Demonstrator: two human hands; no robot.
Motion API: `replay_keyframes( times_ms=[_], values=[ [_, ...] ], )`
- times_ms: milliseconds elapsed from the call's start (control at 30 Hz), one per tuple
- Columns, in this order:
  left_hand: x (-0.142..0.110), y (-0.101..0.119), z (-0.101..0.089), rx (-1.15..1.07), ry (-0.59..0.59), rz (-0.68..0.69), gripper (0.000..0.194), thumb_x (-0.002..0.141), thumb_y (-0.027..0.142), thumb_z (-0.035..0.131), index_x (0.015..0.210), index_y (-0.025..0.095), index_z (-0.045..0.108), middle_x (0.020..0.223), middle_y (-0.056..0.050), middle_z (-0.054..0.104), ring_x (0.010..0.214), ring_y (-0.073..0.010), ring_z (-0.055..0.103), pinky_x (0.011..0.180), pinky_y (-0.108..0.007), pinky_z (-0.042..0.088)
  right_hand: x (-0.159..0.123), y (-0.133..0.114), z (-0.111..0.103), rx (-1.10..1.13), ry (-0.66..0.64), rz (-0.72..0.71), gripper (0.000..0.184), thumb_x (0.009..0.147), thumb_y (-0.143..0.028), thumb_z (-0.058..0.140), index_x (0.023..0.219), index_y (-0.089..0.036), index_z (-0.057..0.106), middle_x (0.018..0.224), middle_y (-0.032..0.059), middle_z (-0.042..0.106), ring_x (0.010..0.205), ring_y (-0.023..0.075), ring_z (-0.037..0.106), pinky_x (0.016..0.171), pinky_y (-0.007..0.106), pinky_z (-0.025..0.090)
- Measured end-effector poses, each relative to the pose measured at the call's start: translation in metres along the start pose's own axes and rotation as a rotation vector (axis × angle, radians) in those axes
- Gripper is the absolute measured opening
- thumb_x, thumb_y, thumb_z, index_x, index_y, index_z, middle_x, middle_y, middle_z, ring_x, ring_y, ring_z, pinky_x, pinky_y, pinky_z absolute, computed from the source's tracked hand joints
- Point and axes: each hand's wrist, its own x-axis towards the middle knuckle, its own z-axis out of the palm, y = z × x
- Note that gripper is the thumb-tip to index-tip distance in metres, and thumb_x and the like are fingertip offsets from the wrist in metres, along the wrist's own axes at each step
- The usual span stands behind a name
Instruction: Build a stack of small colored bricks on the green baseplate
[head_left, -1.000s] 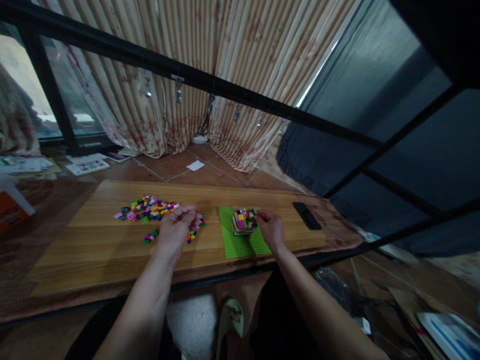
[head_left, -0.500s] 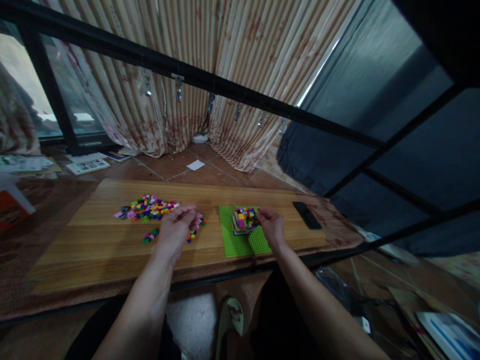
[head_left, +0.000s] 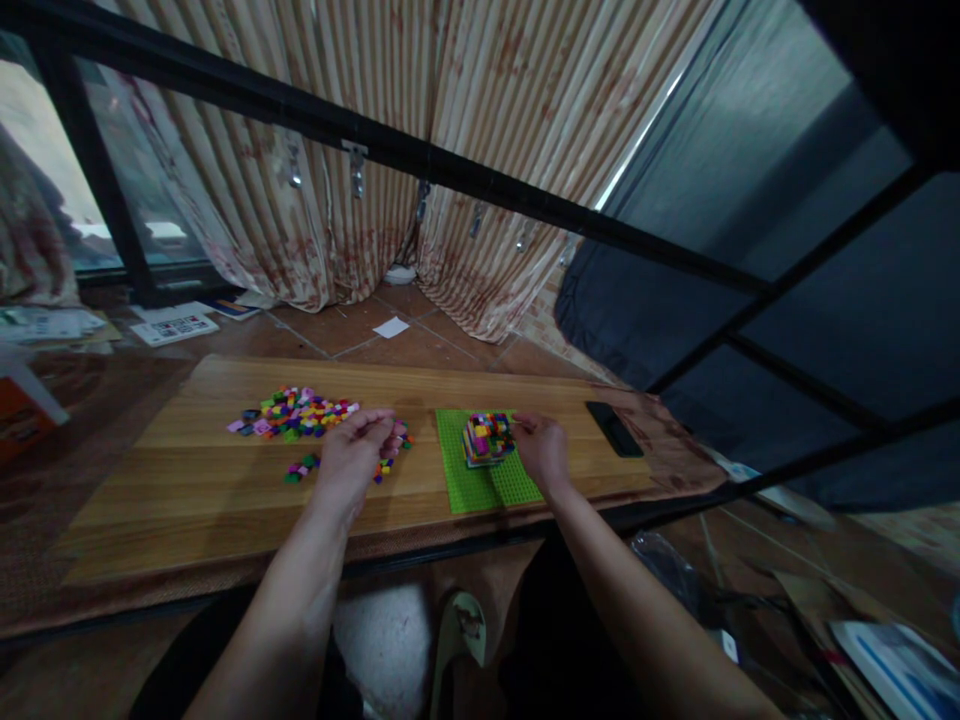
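The right hand (head_left: 544,450) is bringing thumb and forefinger nearly together at the right side of a multicoloured toy-brick build (head_left: 481,442); whether those fingertips are pinching a brick, I cannot tell. The build is standing just left of them on a green studded baseplate (head_left: 471,492), whose studs are showing on the near side and whose near edge is lying close to the near edge of the wooden tabletop (head_left: 172,500). The right hand is covering part of the plate's right edge, and a black smartphone (head_left: 614,429) is lying well apart to the right of its fingers. The left hand (head_left: 351,450) is curling its fingers, thumb close to forefinger, and I cannot tell if they are gripping anything. Loose toy bricks (head_left: 289,412) are spreading mainly left of these fingers, inside the far edge, while a strip of wood is running between them and the baseplate's left edge
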Motion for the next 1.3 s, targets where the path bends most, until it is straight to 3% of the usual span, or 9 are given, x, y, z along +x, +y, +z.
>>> replay_keyframes(
  times_ms=[400,533,667,767,933,1100,1300],
  values=[
    [0.0,0.002,-0.003,-0.02,0.006,0.016,0.033,0.059,0.033,0.077,0.083,0.013,0.066,0.069,-0.004,0.069,0.056,-0.0102,0.059,0.055,-0.022,0.045,0.004,-0.006,-0.002,-0.125,-0.012,-0.026,0.02,0.073,-0.021,0.06,0.085,-0.018,0.076,0.079,0.0109,0.075,0.072,0.0231,0.069,0.067,0.031,0.049],
    [0.007,0.015,-0.023,-0.114,0.142,0.116,0.031,0.06,0.031,0.076,0.082,0.013,0.065,0.07,-0.002,0.069,0.057,-0.0089,0.058,0.055,-0.02,0.045,-0.002,-0.009,-0.006,-0.148,0.009,-0.043,0.027,0.075,-0.023,0.058,0.095,-0.016,0.074,0.079,0.0124,0.075,0.073,0.0237,0.069,0.069,0.032,0.049],
    [0.009,0.03,-0.045,-0.214,0.275,0.198,0.029,0.058,0.027,0.077,0.081,0.013,0.066,0.07,-0.001,0.068,0.057,-0.0076,0.058,0.057,-0.019,0.046,-0.029,-0.027,-0.007,-0.066,0.104,-0.124,0.035,0.084,-0.034,0.048,0.101,-0.014,0.071,0.091,0.0137,0.074,0.082,0.0252,0.068,0.074,0.035,0.05],
    [0.006,0.036,-0.052,-0.234,0.319,0.209,0.025,0.059,0.025,0.075,0.079,0.013,0.066,0.068,-0.001,0.067,0.056,-0.0076,0.058,0.056,-0.019,0.045,-0.059,-0.048,0.007,0.067,-0.08,-0.226,0.031,0.087,-0.034,0.048,0.1,-0.018,0.071,0.099,0.0099,0.073,0.085,0.0219,0.068,0.078,0.034,0.05],
    [0.004,0.036,-0.054,-0.253,0.349,0.222,0.022,0.059,0.023,0.073,0.078,0.013,0.067,0.064,0.0,0.066,0.054,-0.0068,0.056,0.054,-0.018,0.044,-0.091,-0.075,0.053,0.062,-0.372,-0.315,0.022,0.085,-0.027,0.054,0.098,-0.02,0.07,0.094,0.0073,0.071,0.083,0.0199,0.064,0.08,0.033,0.05],
    [0.005,0.034,-0.055,-0.232,0.321,0.207,0.025,0.057,0.026,0.075,0.078,0.013,0.067,0.065,0.0,0.066,0.055,-0.0068,0.055,0.054,-0.018,0.043,-0.092,-0.091,0.084,-0.039,-0.465,-0.278,0.026,0.081,-0.024,0.061,0.105,-0.019,0.069,0.103,0.0084,0.068,0.094,0.0215,0.063,0.086,0.033,0.047],
    [0.005,0.034,-0.054,-0.229,0.296,0.199,0.027,0.057,0.028,0.077,0.078,0.013,0.067,0.066,0.0,0.066,0.055,-0.007,0.056,0.054,-0.018,0.043,-0.087,-0.099,0.098,-0.145,-0.514,-0.324,0.033,0.079,-0.016,0.058,0.11,-0.022,0.067,0.107,0.0069,0.066,0.096,0.0199,0.062,0.089,0.029,0.044]
  ],
)
